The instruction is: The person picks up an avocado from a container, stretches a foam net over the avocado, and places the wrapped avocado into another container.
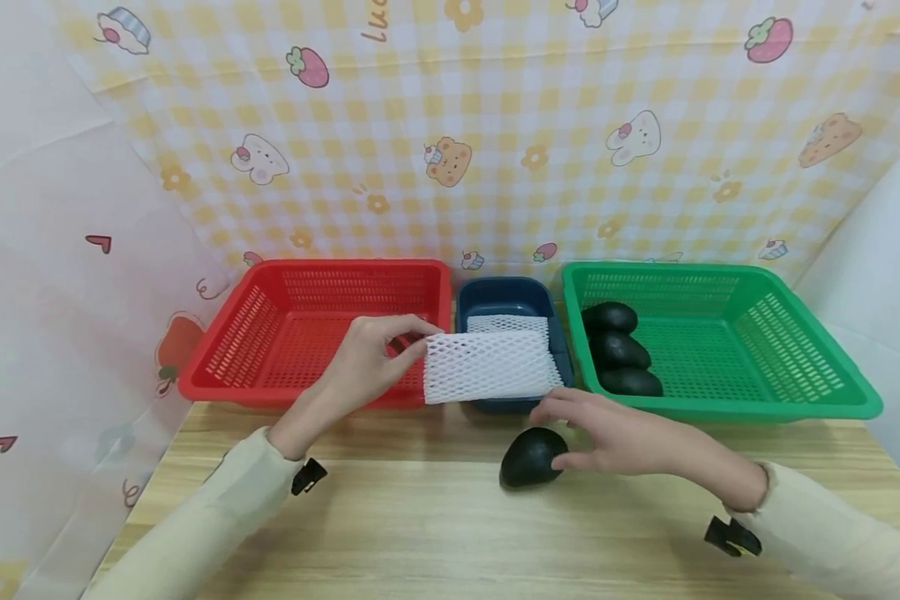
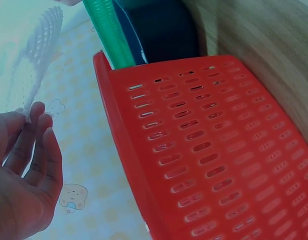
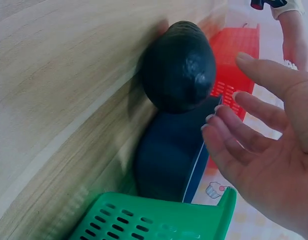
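Observation:
My left hand (image 1: 371,354) pinches the left end of a white foam net sleeve (image 1: 487,365) between thumb and fingertips. The sleeve hangs flat in the air over the front of a dark blue bin (image 1: 506,289); the left wrist view shows it edge-on above the fingers (image 2: 38,112). A dark avocado (image 1: 528,458) lies on the table in front of that bin. Close over its right side is my right hand (image 1: 600,429), fingers spread and holding nothing. In the right wrist view the palm faces the avocado (image 3: 179,67), with a gap between them.
A red basket (image 1: 315,396) stands at the left behind my left hand. To the right is a green basket (image 1: 750,408), with several dark avocados (image 1: 618,350) along its left wall. Another foam net sleeve (image 1: 506,323) lies in the blue bin. Behind everything hangs a checked cloth (image 1: 495,200).

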Action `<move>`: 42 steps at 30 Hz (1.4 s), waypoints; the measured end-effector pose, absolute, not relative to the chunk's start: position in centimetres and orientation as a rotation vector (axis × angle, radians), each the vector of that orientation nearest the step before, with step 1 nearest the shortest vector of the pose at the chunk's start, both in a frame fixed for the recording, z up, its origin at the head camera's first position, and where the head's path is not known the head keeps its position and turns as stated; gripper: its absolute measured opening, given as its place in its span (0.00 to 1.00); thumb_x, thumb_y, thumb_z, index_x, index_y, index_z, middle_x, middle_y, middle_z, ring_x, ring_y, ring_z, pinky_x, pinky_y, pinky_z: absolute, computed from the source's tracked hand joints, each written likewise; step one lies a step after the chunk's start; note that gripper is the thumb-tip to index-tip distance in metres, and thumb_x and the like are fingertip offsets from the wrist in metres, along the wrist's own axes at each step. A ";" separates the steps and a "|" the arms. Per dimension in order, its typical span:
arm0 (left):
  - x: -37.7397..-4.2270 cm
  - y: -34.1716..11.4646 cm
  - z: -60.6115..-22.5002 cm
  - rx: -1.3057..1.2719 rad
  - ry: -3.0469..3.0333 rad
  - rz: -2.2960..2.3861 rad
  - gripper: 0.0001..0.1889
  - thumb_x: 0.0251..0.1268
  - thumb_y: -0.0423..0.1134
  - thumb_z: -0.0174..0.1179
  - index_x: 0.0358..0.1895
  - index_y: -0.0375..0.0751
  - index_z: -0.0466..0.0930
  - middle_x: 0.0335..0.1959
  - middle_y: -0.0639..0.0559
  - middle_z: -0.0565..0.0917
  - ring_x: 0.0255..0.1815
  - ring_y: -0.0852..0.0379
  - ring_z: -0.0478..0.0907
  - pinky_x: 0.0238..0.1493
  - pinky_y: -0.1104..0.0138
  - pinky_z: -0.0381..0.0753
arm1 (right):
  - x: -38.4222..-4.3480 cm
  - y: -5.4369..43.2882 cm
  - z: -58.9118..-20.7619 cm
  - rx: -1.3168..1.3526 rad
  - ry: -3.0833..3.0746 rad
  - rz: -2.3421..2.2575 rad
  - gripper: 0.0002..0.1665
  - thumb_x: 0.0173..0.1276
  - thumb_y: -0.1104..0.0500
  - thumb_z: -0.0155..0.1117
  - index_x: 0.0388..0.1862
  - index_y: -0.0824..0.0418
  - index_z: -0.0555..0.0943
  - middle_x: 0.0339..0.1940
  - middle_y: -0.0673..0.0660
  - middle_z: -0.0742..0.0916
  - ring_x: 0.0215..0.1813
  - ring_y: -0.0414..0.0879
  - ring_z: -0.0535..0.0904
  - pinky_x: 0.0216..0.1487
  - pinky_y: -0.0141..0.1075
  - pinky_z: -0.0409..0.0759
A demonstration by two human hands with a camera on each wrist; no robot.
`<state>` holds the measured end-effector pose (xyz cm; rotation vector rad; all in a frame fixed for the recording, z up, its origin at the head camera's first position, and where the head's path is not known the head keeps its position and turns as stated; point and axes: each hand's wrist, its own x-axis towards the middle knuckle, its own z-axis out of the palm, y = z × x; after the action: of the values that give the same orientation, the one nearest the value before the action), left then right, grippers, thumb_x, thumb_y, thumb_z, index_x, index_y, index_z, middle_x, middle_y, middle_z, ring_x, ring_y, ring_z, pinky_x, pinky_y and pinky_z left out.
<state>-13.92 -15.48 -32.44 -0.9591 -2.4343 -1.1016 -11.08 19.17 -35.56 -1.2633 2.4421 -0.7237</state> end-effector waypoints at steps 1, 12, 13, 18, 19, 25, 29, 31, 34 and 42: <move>-13.9 -15.5 -32.5 -0.952 -2.442 -1.099 0.14 0.61 0.29 0.72 0.50 0.42 0.88 0.43 0.55 0.88 0.34 0.62 0.82 0.33 0.64 0.84 | -11.0 19.2 -35.6 -1.271 2.440 -0.686 0.28 0.67 0.54 0.75 0.64 0.55 0.78 0.58 0.48 0.79 0.58 0.46 0.76 0.56 0.43 0.79; -13.9 -15.6 -33.2 -0.941 -2.461 -1.084 0.14 0.61 0.30 0.73 0.50 0.41 0.87 0.43 0.54 0.88 0.34 0.62 0.82 0.34 0.67 0.83 | -10.7 18.7 -36.1 -1.288 2.389 -0.515 0.41 0.62 0.52 0.79 0.72 0.52 0.73 0.66 0.48 0.75 0.65 0.48 0.70 0.62 0.45 0.76; -13.9 -15.6 -33.2 -0.949 -2.456 -1.087 0.14 0.61 0.30 0.73 0.50 0.41 0.87 0.43 0.54 0.88 0.34 0.62 0.82 0.34 0.67 0.83 | -10.7 18.6 -36.1 -1.296 2.387 -0.501 0.41 0.61 0.53 0.79 0.72 0.52 0.73 0.66 0.48 0.75 0.66 0.48 0.70 0.62 0.45 0.76; -14.0 -15.5 -33.4 -0.975 -2.435 -1.089 0.15 0.60 0.30 0.73 0.51 0.39 0.86 0.44 0.53 0.88 0.35 0.62 0.83 0.34 0.67 0.84 | -10.8 18.1 -36.5 -1.309 2.391 -0.452 0.42 0.60 0.54 0.81 0.71 0.55 0.73 0.65 0.50 0.76 0.64 0.48 0.71 0.62 0.45 0.76; -14.0 -15.5 -33.4 -0.979 -2.432 -1.087 0.15 0.60 0.30 0.73 0.51 0.39 0.86 0.44 0.52 0.88 0.36 0.62 0.83 0.34 0.67 0.84 | -10.8 18.1 -36.7 -1.305 2.394 -0.442 0.42 0.59 0.54 0.81 0.71 0.56 0.73 0.64 0.50 0.76 0.64 0.48 0.72 0.61 0.45 0.76; -14.1 -15.4 -33.6 -0.983 -2.435 -1.076 0.16 0.59 0.30 0.74 0.51 0.38 0.86 0.44 0.52 0.88 0.36 0.62 0.83 0.35 0.68 0.84 | -10.9 17.7 -37.7 -1.278 2.409 -0.394 0.42 0.61 0.54 0.80 0.72 0.57 0.73 0.62 0.51 0.77 0.59 0.47 0.76 0.59 0.45 0.78; -14.1 -15.4 -33.7 -0.981 -2.433 -1.085 0.16 0.60 0.31 0.74 0.51 0.38 0.85 0.44 0.52 0.88 0.36 0.62 0.83 0.35 0.68 0.84 | -11.0 17.7 -38.1 -1.284 2.429 -0.386 0.41 0.61 0.52 0.80 0.71 0.55 0.74 0.59 0.50 0.78 0.54 0.46 0.78 0.56 0.45 0.79; -14.1 -15.3 -33.7 -0.987 -2.428 -1.091 0.16 0.59 0.30 0.74 0.51 0.38 0.85 0.44 0.52 0.88 0.36 0.62 0.83 0.35 0.67 0.84 | -10.9 17.7 -38.1 -1.292 2.438 -0.387 0.40 0.60 0.52 0.80 0.70 0.54 0.74 0.58 0.49 0.78 0.52 0.45 0.78 0.54 0.45 0.80; -14.1 -15.2 -33.8 -0.994 -2.423 -1.103 0.16 0.59 0.30 0.74 0.51 0.38 0.85 0.44 0.52 0.88 0.36 0.62 0.83 0.35 0.65 0.84 | -10.9 17.8 -38.0 -1.307 2.452 -0.390 0.39 0.60 0.51 0.80 0.69 0.53 0.75 0.56 0.48 0.78 0.51 0.44 0.78 0.53 0.44 0.80; -14.1 -15.2 -33.8 -0.992 -2.417 -1.112 0.16 0.59 0.30 0.74 0.51 0.39 0.85 0.44 0.52 0.88 0.36 0.61 0.83 0.35 0.65 0.84 | -10.9 18.4 -36.8 -1.331 2.484 -0.455 0.37 0.60 0.53 0.79 0.68 0.52 0.75 0.57 0.47 0.78 0.53 0.42 0.77 0.52 0.40 0.80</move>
<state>-14.13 -15.19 -33.79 -0.9924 -2.4172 -1.1124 -10.86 18.43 -36.78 -1.3307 2.4842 -0.4548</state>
